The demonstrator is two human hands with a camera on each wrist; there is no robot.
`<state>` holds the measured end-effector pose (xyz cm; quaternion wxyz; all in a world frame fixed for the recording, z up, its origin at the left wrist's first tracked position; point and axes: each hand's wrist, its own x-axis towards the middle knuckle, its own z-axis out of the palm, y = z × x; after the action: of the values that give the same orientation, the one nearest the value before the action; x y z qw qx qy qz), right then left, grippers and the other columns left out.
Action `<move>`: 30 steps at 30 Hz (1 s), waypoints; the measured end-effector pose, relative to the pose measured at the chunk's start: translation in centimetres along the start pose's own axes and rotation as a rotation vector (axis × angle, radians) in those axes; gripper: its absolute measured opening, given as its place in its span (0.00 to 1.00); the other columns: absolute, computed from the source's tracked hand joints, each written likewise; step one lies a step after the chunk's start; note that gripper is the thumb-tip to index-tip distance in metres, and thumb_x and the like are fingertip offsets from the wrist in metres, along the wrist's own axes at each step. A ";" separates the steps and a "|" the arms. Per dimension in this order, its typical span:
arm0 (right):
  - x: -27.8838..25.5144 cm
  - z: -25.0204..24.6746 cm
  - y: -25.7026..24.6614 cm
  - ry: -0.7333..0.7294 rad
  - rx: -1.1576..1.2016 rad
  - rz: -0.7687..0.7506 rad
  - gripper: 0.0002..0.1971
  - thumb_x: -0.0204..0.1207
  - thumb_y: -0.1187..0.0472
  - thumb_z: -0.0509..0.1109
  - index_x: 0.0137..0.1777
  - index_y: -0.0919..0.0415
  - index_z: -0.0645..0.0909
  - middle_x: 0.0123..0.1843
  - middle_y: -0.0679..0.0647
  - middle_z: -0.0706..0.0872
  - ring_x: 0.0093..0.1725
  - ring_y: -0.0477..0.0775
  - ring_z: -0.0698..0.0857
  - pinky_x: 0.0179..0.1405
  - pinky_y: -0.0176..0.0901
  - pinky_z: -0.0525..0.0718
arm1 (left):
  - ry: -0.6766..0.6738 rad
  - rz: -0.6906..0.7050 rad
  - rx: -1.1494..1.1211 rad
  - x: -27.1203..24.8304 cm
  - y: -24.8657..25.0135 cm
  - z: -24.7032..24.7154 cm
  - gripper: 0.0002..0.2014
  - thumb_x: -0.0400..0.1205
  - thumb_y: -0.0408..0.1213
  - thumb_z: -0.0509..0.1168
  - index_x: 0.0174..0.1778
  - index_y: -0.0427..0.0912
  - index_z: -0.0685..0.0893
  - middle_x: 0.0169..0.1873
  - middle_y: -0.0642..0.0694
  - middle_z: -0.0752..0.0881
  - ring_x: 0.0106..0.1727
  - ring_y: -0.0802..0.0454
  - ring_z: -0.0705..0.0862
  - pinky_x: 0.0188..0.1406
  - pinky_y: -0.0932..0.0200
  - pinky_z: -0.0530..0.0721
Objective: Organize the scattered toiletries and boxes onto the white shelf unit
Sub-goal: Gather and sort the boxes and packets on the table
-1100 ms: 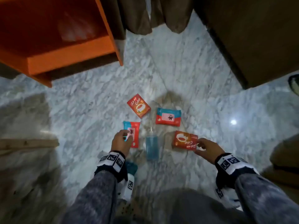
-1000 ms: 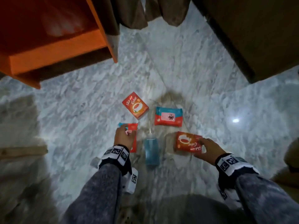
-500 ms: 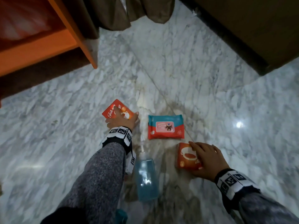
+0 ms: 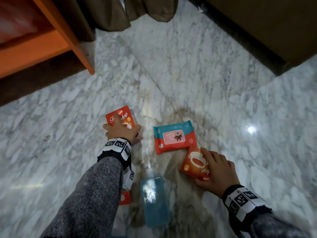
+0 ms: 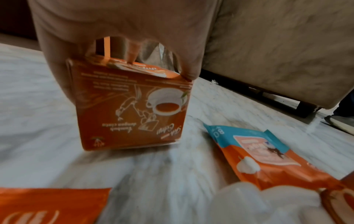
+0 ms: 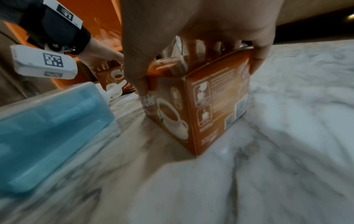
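Left hand point(image 4: 122, 133) grasps a red tea box point(image 4: 120, 118) from above, thumb on one side wall and fingers on the other; the left wrist view shows the box on the marble floor point(image 4: 223, 100), its lower edge at or just off the stone. Right hand point(image 4: 218, 170) has the same top-down grip on a second tea box point(image 4: 193, 162), thumb and fingers clamped across opposite faces, base corner on the floor in the right wrist view.

Still loose on the floor: a wipes pack point(image 4: 174, 136) between the two boxes and touching or just beside the right-hand one, a blue bottle point(image 4: 154, 201) lying on its side nearer the person, and a second red pack point(image 4: 124, 197) mostly hidden under the left forearm.

An orange-tinted shelf unit point(image 4: 51, 42) stands to the upper left, well apart from the items; whether this is the white shelf named in the task cannot be confirmed under this lighting.

Assessment: the boxes look like light, stiff card, safe to take across the side walls as now held, though a hard squeeze could dent them. The wipes pack is soft and probably slick film; take it by the edges. The bottle is likely the heaviest item and may roll; hold it round the body.
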<state>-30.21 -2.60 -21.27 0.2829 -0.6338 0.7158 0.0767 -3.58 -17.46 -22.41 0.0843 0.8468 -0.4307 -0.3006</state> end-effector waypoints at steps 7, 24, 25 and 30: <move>-1.5 -4.1 -2.5 -0.039 0.077 0.083 0.49 0.56 0.30 0.72 0.76 0.47 0.59 0.70 0.47 0.71 0.68 0.53 0.74 0.65 0.53 0.74 | -0.034 -0.001 -0.214 -3.9 0.4 -5.5 0.42 0.67 0.58 0.72 0.75 0.56 0.62 0.64 0.36 0.69 0.63 0.33 0.77 0.63 0.48 0.76; -29.6 -53.8 -20.9 0.170 0.186 -0.146 0.59 0.33 0.22 0.57 0.70 0.47 0.66 0.64 0.51 0.73 0.67 0.56 0.77 0.67 0.56 0.74 | 0.104 0.082 -0.581 -34.7 13.6 -52.3 0.46 0.57 0.53 0.77 0.72 0.47 0.69 0.62 0.41 0.78 0.60 0.44 0.80 0.66 0.46 0.79; -31.0 -56.4 -22.0 0.172 0.183 -0.179 0.58 0.34 0.23 0.57 0.71 0.48 0.66 0.64 0.52 0.73 0.67 0.57 0.77 0.68 0.57 0.74 | 0.123 0.080 -0.597 -36.3 13.9 -54.8 0.47 0.56 0.55 0.76 0.72 0.47 0.69 0.62 0.42 0.78 0.60 0.43 0.80 0.66 0.44 0.79; -36.8 -65.3 -27.6 0.164 0.116 -0.400 0.50 0.49 0.31 0.74 0.73 0.47 0.63 0.64 0.50 0.73 0.66 0.56 0.77 0.67 0.58 0.75 | 0.262 0.065 -0.694 -43.8 13.2 -64.6 0.51 0.50 0.61 0.74 0.71 0.53 0.68 0.62 0.44 0.79 0.61 0.45 0.80 0.65 0.41 0.80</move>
<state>-22.76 -6.52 58.17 0.2693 -0.7499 0.5997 -0.0742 5.43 1.07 53.98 0.4304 0.7850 -0.3153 -0.3149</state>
